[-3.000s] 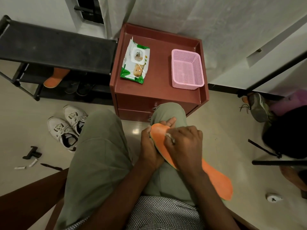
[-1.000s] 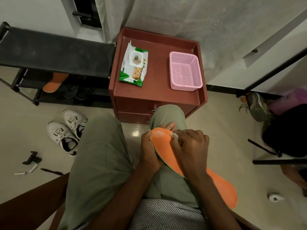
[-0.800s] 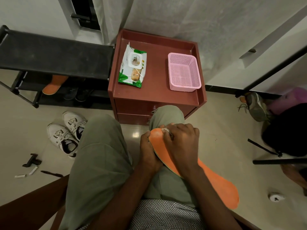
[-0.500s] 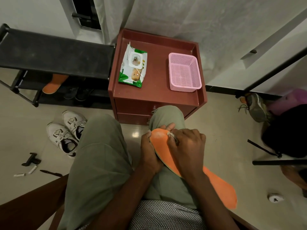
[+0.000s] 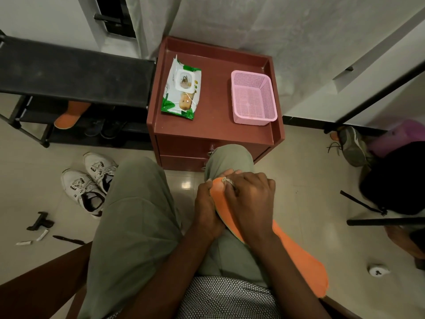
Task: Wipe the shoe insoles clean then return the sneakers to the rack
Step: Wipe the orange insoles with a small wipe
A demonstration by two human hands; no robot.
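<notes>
An orange insole (image 5: 299,256) lies along my right thigh, toe end pointing away from me. My left hand (image 5: 207,210) grips its left edge near the toe. My right hand (image 5: 248,199) presses a small crumpled white wipe (image 5: 226,180) onto the toe end, fingers curled round it. A pair of white sneakers (image 5: 89,183) stands on the floor to my left. A second orange insole (image 5: 69,113) rests on a lower shelf of the black shoe rack (image 5: 69,70).
A red-brown cabinet (image 5: 213,125) stands ahead with a wet-wipe pack (image 5: 181,88) and a pink basket (image 5: 253,97) on top. A grey shoe (image 5: 351,146) and dark bag (image 5: 395,178) lie at right. Small tools (image 5: 40,223) lie on the floor at left.
My right hand has slid the wipe forward to the insole's toe tip, after rubbing back and forth there. My left hand keeps its hold.
</notes>
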